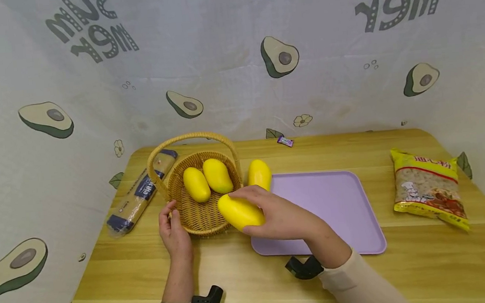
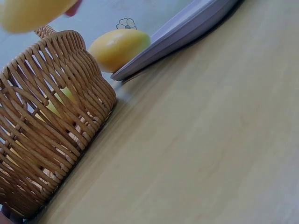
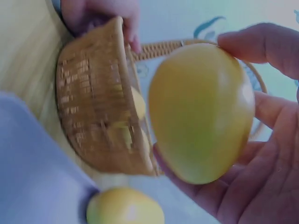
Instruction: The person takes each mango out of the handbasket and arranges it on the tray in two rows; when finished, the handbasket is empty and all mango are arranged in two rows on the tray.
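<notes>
My right hand (image 1: 280, 215) grips a yellow mango (image 1: 240, 212) above the right front rim of a wicker basket (image 1: 200, 216). In the right wrist view, thumb and fingers curl round this mango (image 3: 201, 114), which has a greenish patch. My left hand (image 1: 176, 234) holds the basket's left rim, its fingertips over the edge in the right wrist view. Inside the basket lie two mangoes, one on the left (image 1: 196, 185) and one on the right (image 1: 217, 176). Another mango (image 1: 259, 174) sits between the basket and a lilac tray (image 1: 325, 207), at the tray's back left corner.
A long plastic-wrapped pack (image 1: 142, 194) lies left of the basket, partly behind it. The basket's handle (image 1: 191, 136) arches upright. A yellow food bag (image 1: 429, 188) lies at the right and a small purple packet (image 1: 285, 141) near the back edge of the wooden table (image 1: 237, 286).
</notes>
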A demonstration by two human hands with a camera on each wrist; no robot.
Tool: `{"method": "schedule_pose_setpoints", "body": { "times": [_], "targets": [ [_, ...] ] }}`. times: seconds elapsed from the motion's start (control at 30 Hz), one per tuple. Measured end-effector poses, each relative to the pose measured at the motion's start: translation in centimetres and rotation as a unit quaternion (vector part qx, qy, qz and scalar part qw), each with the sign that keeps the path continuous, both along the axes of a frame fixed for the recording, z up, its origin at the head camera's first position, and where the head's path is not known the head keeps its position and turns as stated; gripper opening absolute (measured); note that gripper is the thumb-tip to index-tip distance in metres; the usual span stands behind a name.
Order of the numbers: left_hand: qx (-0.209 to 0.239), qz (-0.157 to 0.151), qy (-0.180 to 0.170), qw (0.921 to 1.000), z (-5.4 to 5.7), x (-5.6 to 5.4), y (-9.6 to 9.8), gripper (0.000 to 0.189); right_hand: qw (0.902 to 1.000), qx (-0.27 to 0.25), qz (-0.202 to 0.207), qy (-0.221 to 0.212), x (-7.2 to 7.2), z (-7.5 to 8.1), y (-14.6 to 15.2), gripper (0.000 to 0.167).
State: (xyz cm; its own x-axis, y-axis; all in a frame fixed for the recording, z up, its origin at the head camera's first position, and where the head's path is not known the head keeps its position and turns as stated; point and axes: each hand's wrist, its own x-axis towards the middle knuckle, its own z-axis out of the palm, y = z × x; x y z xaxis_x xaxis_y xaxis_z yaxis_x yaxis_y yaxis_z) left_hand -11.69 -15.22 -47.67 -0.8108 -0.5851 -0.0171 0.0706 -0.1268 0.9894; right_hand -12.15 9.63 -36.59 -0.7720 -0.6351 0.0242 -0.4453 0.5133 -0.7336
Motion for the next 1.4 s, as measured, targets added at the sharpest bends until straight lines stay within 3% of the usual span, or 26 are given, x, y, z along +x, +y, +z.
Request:
{"method": "schedule_pose_setpoints", "body": {
  "times": [0.27,0.47,0.67,0.83,1.2,1.4],
  "targets": [
    [0.003,0.006,0.006,1.0000,0.0,-0.1,0.1,0.027,0.9994,0.009,-0.016,-0.029,-0.2,-0.6,4.0,0.078],
    [0.005,0.005,0.007,1.0000,0.1,-0.2,0.1,0.027,0.9947,0.009,-0.079,-0.065,-0.8,-0.4,6.5,0.082],
    [0.012,0.004,0.010,0.9999,0.1,-0.2,0.0,0.026,0.9782,0.007,-0.199,-0.061,-1.6,-0.7,8.8,0.085],
    [0.014,0.001,0.006,0.9999,0.2,-0.1,-0.1,0.026,0.9605,0.008,-0.274,-0.048,-2.4,-1.3,10.3,0.085],
    [0.011,0.001,0.004,0.9999,0.0,-0.1,0.0,0.026,0.9386,0.025,-0.343,-0.033,-3.8,-2.5,12.5,0.089],
    [0.010,0.003,0.011,0.9999,0.0,-0.2,0.1,0.027,0.9301,0.070,-0.358,-0.039,-4.1,-3.0,13.0,0.091]
  ]
}}
